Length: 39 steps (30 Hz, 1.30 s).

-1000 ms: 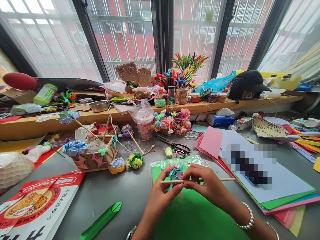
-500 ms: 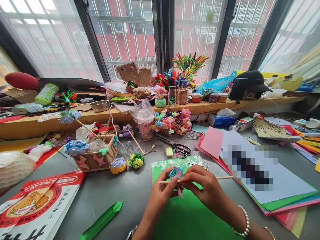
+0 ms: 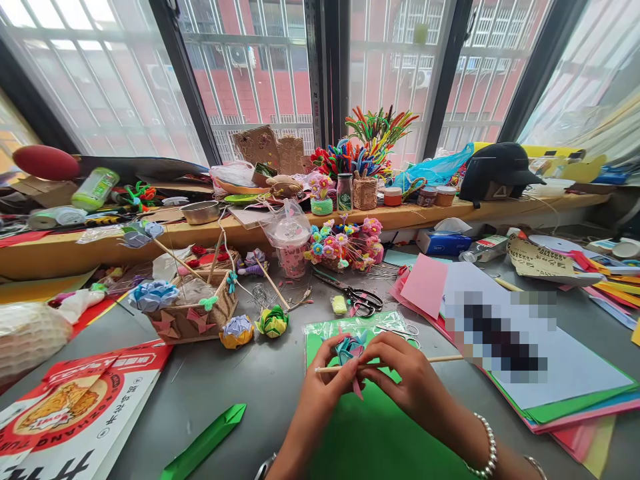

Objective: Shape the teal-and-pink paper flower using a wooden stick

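Observation:
A blue and pink folded-paper flower (image 3: 349, 348) is held in front of me, with a pink paper tail hanging below it. My left hand (image 3: 323, 381) is closed around the flower, its thumb pressing a thin wooden stick (image 3: 446, 359) that lies crosswise at the flower's near side. Fingers of my right hand (image 3: 407, 373) are bent in a pinch on the stick beside the flower; the exact contact is partly hidden. Beneath both hands lies a green paper sheet (image 3: 385, 433). Silver scissors (image 3: 407, 331) rest just beyond my right hand.
Left of my hands are a folded green paper strip (image 3: 205, 440), two paper flowers (image 3: 273, 321) and a cardboard box (image 3: 187, 323). Black-handled scissors (image 3: 367, 303) lie ahead. Stacked coloured paper (image 3: 540, 333) occupies the right. Craft supplies crowd the wooden sill (image 3: 270, 223).
My hands stay almost in place with the flower and stick. The stick has shifted slightly left and down, and my right-hand fingers have moved a little.

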### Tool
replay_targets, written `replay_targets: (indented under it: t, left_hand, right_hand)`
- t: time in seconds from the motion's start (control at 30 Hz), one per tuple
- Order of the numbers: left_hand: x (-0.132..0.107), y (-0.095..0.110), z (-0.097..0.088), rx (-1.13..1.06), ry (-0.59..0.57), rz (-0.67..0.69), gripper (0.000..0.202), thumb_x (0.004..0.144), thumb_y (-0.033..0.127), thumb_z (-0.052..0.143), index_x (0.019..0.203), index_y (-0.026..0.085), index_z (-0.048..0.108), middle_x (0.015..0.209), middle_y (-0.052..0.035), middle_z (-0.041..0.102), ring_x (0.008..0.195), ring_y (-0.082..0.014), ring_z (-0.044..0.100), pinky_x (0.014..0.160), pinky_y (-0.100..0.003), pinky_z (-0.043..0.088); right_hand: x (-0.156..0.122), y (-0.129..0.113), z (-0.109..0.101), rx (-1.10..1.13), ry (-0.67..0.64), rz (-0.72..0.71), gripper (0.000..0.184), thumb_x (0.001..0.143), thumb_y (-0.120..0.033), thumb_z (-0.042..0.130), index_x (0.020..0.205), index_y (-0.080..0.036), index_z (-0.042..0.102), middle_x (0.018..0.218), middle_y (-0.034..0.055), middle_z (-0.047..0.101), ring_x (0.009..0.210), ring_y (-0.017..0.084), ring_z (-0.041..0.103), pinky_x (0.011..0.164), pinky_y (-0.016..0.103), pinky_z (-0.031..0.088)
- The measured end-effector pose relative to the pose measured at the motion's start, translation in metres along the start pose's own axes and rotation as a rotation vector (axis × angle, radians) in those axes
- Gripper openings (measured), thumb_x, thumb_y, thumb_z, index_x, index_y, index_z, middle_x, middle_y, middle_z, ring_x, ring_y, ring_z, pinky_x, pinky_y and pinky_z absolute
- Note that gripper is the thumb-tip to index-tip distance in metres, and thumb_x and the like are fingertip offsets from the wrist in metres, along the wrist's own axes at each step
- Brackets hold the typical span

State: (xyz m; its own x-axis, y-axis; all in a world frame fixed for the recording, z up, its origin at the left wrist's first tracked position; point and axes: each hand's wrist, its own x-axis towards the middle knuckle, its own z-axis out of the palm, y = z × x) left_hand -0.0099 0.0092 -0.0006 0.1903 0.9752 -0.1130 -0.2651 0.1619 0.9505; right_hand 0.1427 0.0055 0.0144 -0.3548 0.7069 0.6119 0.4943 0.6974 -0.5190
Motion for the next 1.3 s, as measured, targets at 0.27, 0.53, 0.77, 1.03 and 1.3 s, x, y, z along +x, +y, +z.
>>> replay_targets:
  t: [0.27,0.53,0.77,1.03,1.3]
  left_hand:
    - [-0.004,0.006,0.003,-0.003,-0.03,-0.039,0.048,0.067,0.046,0.065,0.103,0.017,0.052,0.065,0.002,0.061,0.058,-0.013,0.06,0.06,-0.028,0.05]
    - [-0.007,0.012,0.007,-0.007,0.027,-0.108,0.055,0.064,0.048,0.067,0.105,0.016,0.05,0.066,0.0017,0.06,0.064,-0.015,0.06,0.062,-0.028,0.05]
    - [-0.009,0.016,0.008,-0.047,0.022,-0.158,0.056,0.062,0.045,0.069,0.105,0.015,0.049,0.067,0.0011,0.061,0.06,-0.0121,0.057,0.06,-0.026,0.05]
    - [-0.007,0.013,0.006,-0.055,0.003,-0.166,0.047,0.06,0.041,0.072,0.096,0.017,0.054,0.063,0.0027,0.058,0.06,-0.011,0.055,0.059,-0.024,0.048]
    - [-0.008,0.012,0.006,-0.093,-0.002,-0.138,0.044,0.06,0.037,0.073,0.097,0.019,0.057,0.069,0.0024,0.056,0.061,-0.0114,0.056,0.06,-0.025,0.049]
  right_hand:
    - [0.002,-0.003,-0.002,0.072,0.02,0.061,0.02,0.089,-0.029,0.046,0.082,-0.018,0.062,0.074,0.0049,0.059,0.068,0.016,0.056,0.057,0.025,0.048]
    - [0.0,-0.002,0.0,0.014,0.109,-0.021,0.013,0.087,-0.021,0.051,0.08,-0.018,0.062,0.071,0.0036,0.061,0.066,0.015,0.055,0.057,0.025,0.046]
    - [-0.003,0.002,0.002,-0.236,0.153,-0.284,0.016,0.088,-0.011,0.045,0.085,-0.015,0.06,0.073,0.0043,0.064,0.063,0.015,0.052,0.056,0.026,0.043]
    - [-0.005,-0.005,-0.004,-0.484,0.11,-0.458,0.03,0.093,-0.012,0.032,0.089,-0.011,0.062,0.081,0.0054,0.068,0.063,0.015,0.053,0.055,0.03,0.041]
    - [-0.003,-0.006,-0.003,-0.443,0.129,-0.425,0.024,0.092,-0.012,0.037,0.09,-0.011,0.061,0.08,0.0055,0.068,0.063,0.016,0.054,0.056,0.029,0.042]
